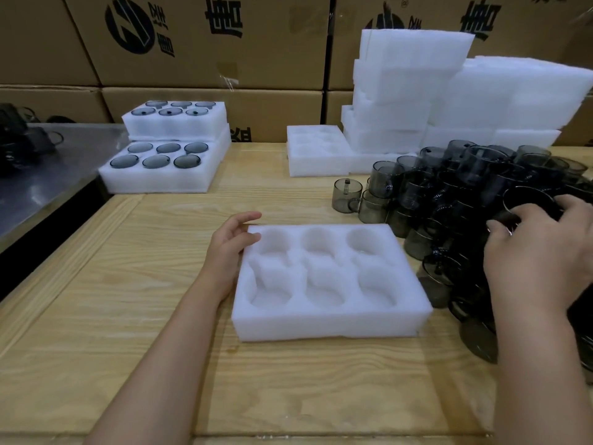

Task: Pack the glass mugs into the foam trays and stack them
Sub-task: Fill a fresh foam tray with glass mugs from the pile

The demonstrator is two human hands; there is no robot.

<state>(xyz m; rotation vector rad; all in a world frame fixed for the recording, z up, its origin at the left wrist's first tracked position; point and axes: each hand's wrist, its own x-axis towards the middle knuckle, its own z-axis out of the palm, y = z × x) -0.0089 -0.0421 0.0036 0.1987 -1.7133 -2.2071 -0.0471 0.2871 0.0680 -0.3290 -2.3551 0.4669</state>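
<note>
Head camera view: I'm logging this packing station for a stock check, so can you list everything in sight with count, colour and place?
Empty foam tray: one, white, six hollows, table centre.
Filled foam trays: two, white, stacked, six mugs each, far left.
Spare foam trays: several stacks, white, far right; count unclear.
Loose glass mugs: large pile, smoky grey, right side; too many to count.
Table: one, light wood.
Metal surface: one, grey, left, dark items on it.
Cardboard boxes: several, brown, behind.
Left hand: resting against the empty tray's left edge.
Right hand: gripping a mug in the pile.
</note>
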